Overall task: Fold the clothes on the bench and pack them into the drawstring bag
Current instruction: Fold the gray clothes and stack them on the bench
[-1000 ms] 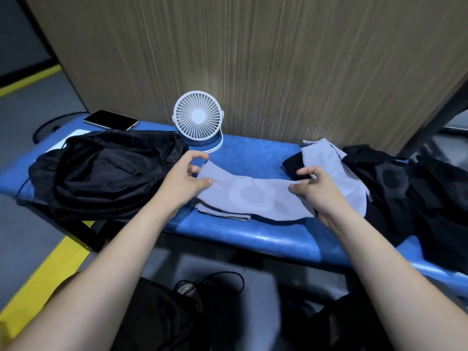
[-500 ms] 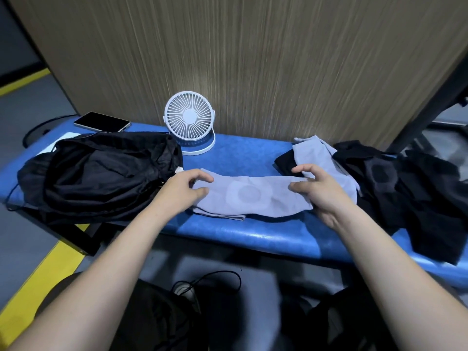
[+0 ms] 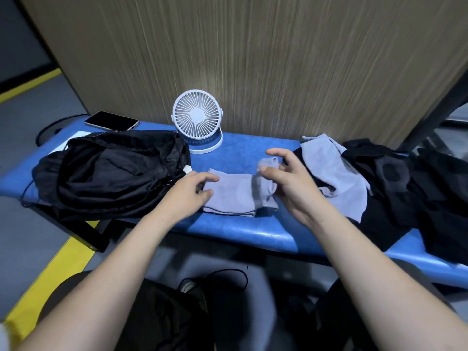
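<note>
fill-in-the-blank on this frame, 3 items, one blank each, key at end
1. The white fan stands on the ____ bench.
2. The right hand lifts one end of the ____ garment.
3. The left hand lies between that garment and the black ____.

Missing words: blue; grey; bag
</note>
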The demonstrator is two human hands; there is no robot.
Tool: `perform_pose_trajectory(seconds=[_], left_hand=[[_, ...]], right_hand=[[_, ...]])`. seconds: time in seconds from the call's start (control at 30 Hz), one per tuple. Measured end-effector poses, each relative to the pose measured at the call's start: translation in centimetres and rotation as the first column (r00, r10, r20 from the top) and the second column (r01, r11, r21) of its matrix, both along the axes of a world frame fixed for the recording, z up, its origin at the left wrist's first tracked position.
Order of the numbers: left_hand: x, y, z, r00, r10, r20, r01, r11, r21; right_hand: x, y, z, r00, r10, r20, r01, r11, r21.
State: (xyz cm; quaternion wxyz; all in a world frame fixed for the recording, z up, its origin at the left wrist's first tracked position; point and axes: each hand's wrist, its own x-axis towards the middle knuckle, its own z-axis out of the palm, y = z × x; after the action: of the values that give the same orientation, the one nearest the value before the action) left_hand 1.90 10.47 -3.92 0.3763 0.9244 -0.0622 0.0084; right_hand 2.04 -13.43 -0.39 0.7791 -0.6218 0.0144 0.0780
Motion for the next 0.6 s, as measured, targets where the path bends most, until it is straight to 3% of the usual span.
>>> perform_pose_trajectory(seconds=[0.3,0.47,0.6], left_hand=[[-0.8,1.2,-0.4,1.000,-0.005,-0.019,0.005,0.999,-0.033],[-0.7,1.5,-0.4,0.999,0.019,-0.027,-0.023,0.983,-0.180],[-0.9,0.6,-0.3,1.000,-0.011,0.011,0.011,0.999,-0.041]], right_hand=[[0.5,6.1,-1.2,0.981,0.195,-0.016,-0.195,0.967,-0.167],[0.3,6.4,-1.8,0.972,0.234,-0.021,-0.231,0.932,-0.279],[-0.1,5.4,-1.3,0.966,0.254,0.055,-0.230,0.932,-0.279]])
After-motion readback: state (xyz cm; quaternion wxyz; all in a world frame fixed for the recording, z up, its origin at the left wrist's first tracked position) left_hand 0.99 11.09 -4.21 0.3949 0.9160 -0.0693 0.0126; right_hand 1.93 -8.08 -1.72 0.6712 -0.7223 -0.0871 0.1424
